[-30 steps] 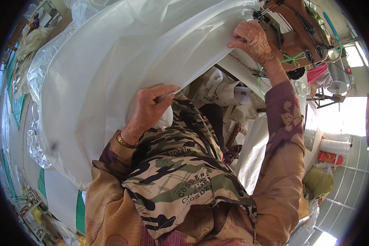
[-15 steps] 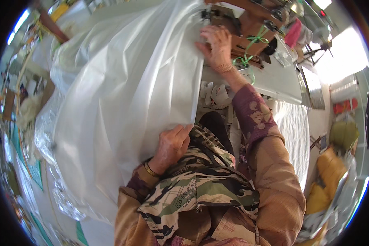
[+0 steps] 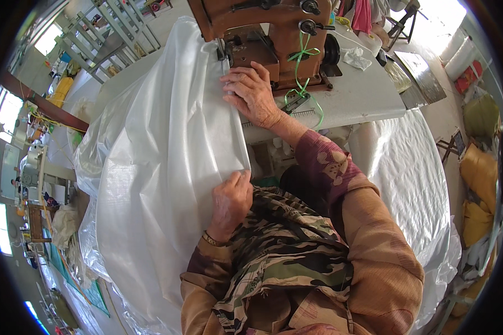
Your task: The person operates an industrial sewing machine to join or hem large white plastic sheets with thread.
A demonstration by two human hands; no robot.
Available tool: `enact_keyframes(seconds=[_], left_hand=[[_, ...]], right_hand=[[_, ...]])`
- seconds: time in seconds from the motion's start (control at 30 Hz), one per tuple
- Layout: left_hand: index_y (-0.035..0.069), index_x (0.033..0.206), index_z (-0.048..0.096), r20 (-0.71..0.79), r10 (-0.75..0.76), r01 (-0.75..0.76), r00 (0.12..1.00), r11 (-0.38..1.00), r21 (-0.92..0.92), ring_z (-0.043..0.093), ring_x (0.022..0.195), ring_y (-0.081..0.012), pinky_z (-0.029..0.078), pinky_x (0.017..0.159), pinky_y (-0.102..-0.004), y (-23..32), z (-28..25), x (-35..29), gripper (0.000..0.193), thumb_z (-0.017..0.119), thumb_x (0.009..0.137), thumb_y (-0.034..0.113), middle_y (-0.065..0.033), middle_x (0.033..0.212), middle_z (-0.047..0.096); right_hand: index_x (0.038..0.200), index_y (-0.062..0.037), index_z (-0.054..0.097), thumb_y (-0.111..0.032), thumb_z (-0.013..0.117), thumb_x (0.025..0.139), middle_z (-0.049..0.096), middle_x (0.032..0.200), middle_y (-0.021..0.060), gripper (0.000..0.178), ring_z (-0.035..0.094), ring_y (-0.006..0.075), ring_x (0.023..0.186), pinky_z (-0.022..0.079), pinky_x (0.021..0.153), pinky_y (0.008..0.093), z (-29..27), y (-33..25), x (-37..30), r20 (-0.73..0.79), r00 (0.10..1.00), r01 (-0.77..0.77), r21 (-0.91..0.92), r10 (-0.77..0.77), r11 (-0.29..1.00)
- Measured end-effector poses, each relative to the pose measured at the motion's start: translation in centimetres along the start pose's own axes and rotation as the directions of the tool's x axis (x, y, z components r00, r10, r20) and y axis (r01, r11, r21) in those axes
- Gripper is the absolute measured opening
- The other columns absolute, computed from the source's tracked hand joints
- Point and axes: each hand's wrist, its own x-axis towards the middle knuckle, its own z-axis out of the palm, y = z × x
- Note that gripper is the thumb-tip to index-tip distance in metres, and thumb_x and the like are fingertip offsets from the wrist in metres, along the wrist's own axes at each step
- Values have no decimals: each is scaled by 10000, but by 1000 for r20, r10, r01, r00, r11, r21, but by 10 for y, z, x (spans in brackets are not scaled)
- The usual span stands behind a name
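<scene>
A large white, shiny plastic-like sheet (image 3: 151, 151) drapes in long folds over my left side and the work table, its straight edge running up to a brown sewing machine (image 3: 290, 47). My left hand (image 3: 232, 201) is closed on that edge near my lap, pinching it between thumb and fingers. Farther up, my right hand (image 3: 254, 96) lies on the sheet's edge just in front of the machine's presser foot (image 3: 223, 50), fingers stretched and slightly apart. The sheet's end passes under the foot, where the needle is hard to make out.
Green string (image 3: 303, 56) hangs from the machine onto the pale table top (image 3: 363, 95). More white sheeting (image 3: 408, 167) falls off the right side. A metal rack (image 3: 103, 42) stands at the far left, and yellow-brown material (image 3: 478, 178) is piled at the right.
The view has shifted, bringing more of the machine and room into sight. My left hand still pinches the edge; my right hand stays by the machine, its fingers lying flatter on the sheet.
</scene>
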Motion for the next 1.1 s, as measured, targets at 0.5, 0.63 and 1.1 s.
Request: enact_keyframes(seconds=[0.5,0.63,1.1], left_hand=[[-12,811,612,55,-31,19,998,981,195,623,696,-403,490,621,-490,-51,-1,130,53,569,778,-8,-177,807,631],[-18,805,610,-35,-50,58,998,956,287,629,717,-409,494,651,-498,-60,9,147,48,572,782,-1,-192,821,640],[-35,1202,577,-293,-423,453,857,891,40,541,1074,-397,450,916,-461,-51,54,-118,371,636,928,208,-226,1170,564]], right_hand=[[1124,-103,613,-129,656,831,636,1222,21,297,531,219,1218,283,1113,497,-6,4,-3,7,999,-37,-8,37,999],[1223,-108,576,-74,637,827,632,1240,38,403,537,232,1224,276,1110,491,-7,-3,1,18,997,-76,14,76,997],[1236,-47,541,-83,601,905,594,1243,143,338,556,334,1155,377,1052,456,-22,-27,-31,-30,982,-173,279,189,944]])
